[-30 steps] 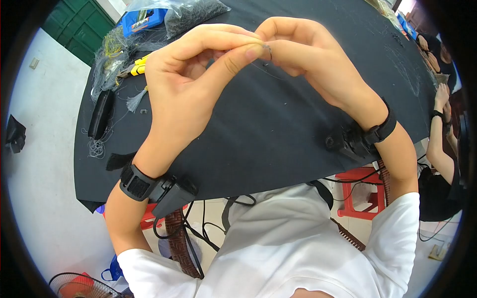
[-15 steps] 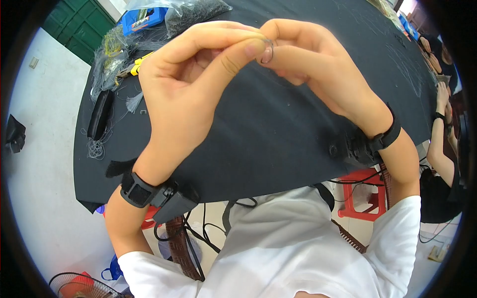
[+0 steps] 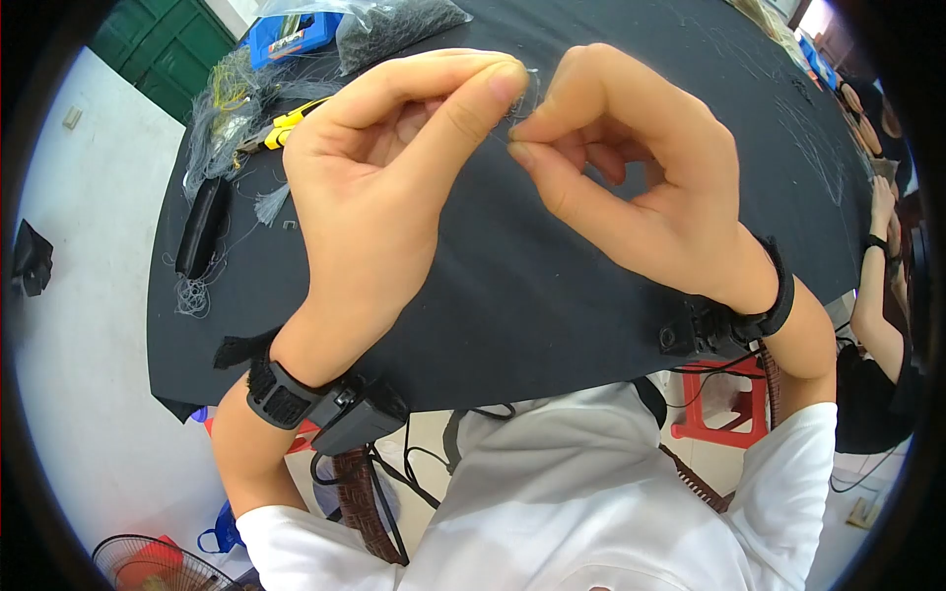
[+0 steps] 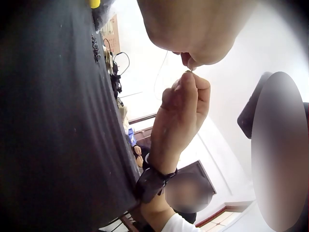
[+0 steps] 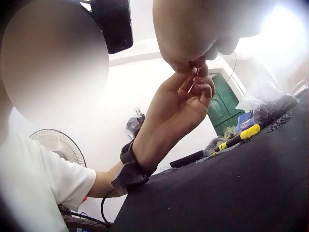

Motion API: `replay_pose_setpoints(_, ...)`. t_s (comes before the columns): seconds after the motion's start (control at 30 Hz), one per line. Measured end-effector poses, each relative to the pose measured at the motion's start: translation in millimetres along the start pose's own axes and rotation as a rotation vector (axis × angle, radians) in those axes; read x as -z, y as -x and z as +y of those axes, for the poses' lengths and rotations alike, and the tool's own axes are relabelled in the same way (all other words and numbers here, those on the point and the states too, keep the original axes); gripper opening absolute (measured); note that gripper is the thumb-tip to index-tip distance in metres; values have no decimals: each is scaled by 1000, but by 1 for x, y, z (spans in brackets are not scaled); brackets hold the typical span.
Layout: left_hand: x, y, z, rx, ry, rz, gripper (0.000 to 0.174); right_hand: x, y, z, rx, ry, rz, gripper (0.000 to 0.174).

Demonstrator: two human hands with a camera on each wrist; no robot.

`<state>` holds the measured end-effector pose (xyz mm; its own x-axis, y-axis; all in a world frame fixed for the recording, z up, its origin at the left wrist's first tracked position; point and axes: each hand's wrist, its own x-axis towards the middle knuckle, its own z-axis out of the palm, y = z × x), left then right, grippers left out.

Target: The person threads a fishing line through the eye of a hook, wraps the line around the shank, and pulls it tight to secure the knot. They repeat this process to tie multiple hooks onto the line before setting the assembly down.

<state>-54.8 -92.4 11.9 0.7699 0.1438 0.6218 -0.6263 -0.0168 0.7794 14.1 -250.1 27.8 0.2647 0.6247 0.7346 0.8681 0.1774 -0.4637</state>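
Both hands are raised over the black-covered table (image 3: 532,286), fingertips close together. My left hand (image 3: 379,187) pinches a small hook-like piece (image 3: 533,72) between thumb and forefinger; most of it is hidden by the fingertips. My right hand (image 3: 655,197) pinches a thin grey line between thumb and forefinger, just right of and below the left fingertips. In the left wrist view, a loop of the fine line (image 4: 155,87) hangs beside the right hand (image 4: 176,116). The right wrist view shows the left hand (image 5: 169,118) with its fingertips right under the right hand's.
Yellow-handled pliers (image 3: 281,128), a black cylinder (image 3: 203,229), a grey tassel of cut line (image 3: 270,205) and tangled line (image 3: 222,113) lie on the left. Behind them are a blue box (image 3: 296,39) and a bag of dark material (image 3: 399,34). Another person's arm (image 3: 877,266) is at the right.
My right hand has drawn slightly away to the right and down from the left fingertips, its thumb and forefinger now pinching the line. The left hand keeps its pinch, nearly still.
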Motion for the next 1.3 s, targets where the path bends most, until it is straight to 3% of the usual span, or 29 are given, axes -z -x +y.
replay_pose_setpoints(0.47, 0, 3, 5, 68, -23, 20, 17, -1, -5, 4, 293, 229, 72, 18)
replay_pose_setpoints(0.63, -3, 2, 6, 115, -141, -4, 15, 9, -13, -9, 227, 347, 72, 17)
replay_pose_setpoints(0.73, -9, 3, 8, 158, -144, -29, 14, 13, -21, 11, 450, 270, 169, 13)
replay_pose_setpoints(1.03, -5, 1, 4, 87, -128, -161, 12, 23, -16, 12, 177, 99, 98, 12)
replay_pose_setpoints(1.17, -4, 1, 5, 71, -118, -157, 12, 18, -18, -1, 75, 258, 118, 9)
replay_pose_setpoints(1.3, -4, 0, 4, 16, -110, -166, 12, 22, -12, 4, -18, 104, 82, 7)
